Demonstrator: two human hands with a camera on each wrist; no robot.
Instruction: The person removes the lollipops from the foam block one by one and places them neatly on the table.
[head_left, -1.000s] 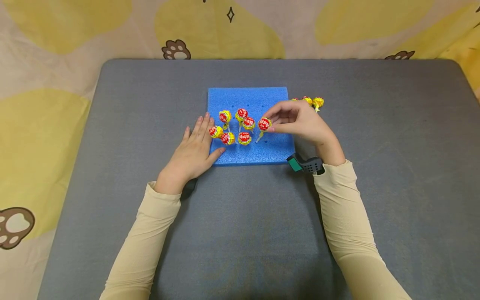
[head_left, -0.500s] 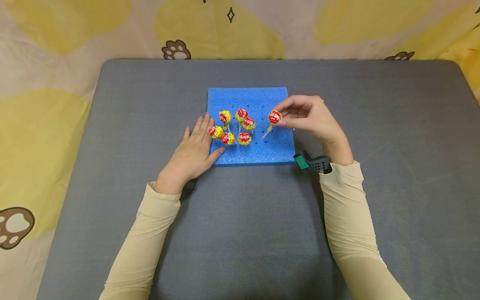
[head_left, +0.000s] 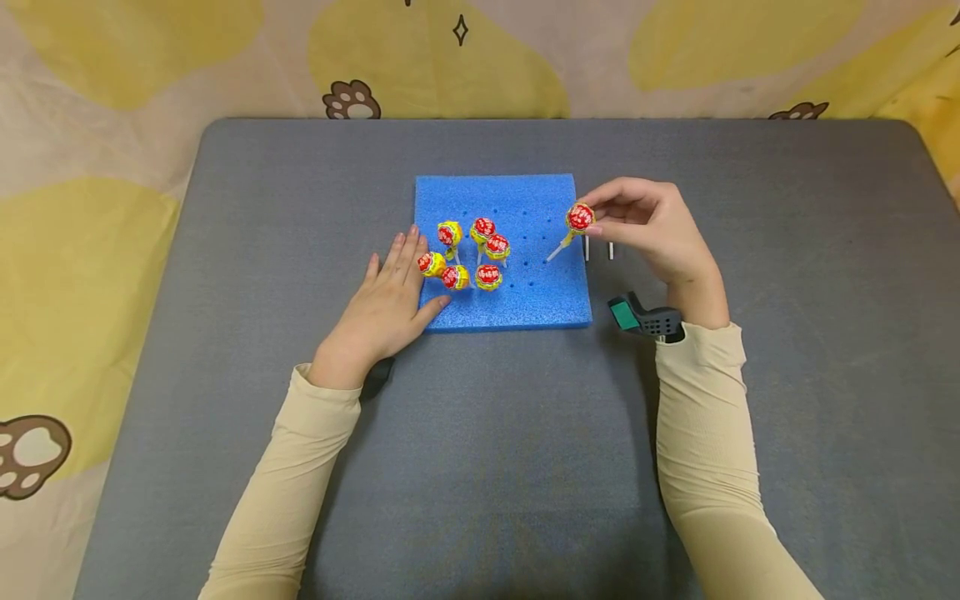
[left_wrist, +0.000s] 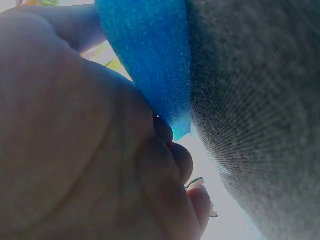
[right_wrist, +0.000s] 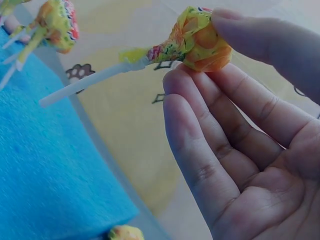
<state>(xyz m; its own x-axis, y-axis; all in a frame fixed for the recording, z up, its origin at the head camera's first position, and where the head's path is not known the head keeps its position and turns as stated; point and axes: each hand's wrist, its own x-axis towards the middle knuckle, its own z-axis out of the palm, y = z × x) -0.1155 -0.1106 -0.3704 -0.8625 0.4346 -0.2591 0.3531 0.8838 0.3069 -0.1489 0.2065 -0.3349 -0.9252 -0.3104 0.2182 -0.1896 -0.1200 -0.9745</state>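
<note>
My right hand (head_left: 656,225) pinches a lollipop (head_left: 580,217) by its wrapped head, thumb against fingertips, over the right edge of a blue foam block (head_left: 540,308). In the right wrist view this lollipop's white stick (right_wrist: 85,87) slants free, its end above the foam. Several red and yellow lollipops (head_left: 489,277) stand stuck in the block's left half. Small holes dot the bare right part. My left hand (head_left: 382,304) lies with straight fingers along the block's left edge, thumb over its front left corner. The left wrist view has that palm (left_wrist: 85,150) against the foam's side.
Beside the block's right edge, two white sticks (head_left: 611,250) show on the grey table (head_left: 480,450), partly behind my right hand. A yellow wrapped head (right_wrist: 126,233) peeks out next to the foam in the right wrist view. A patterned cloth (head_left: 600,58) hangs behind the table.
My right hand has moved right and away from me with the lollipop, from over the foam's middle to its right edge. The left hand and the standing lollipops have stayed put.
</note>
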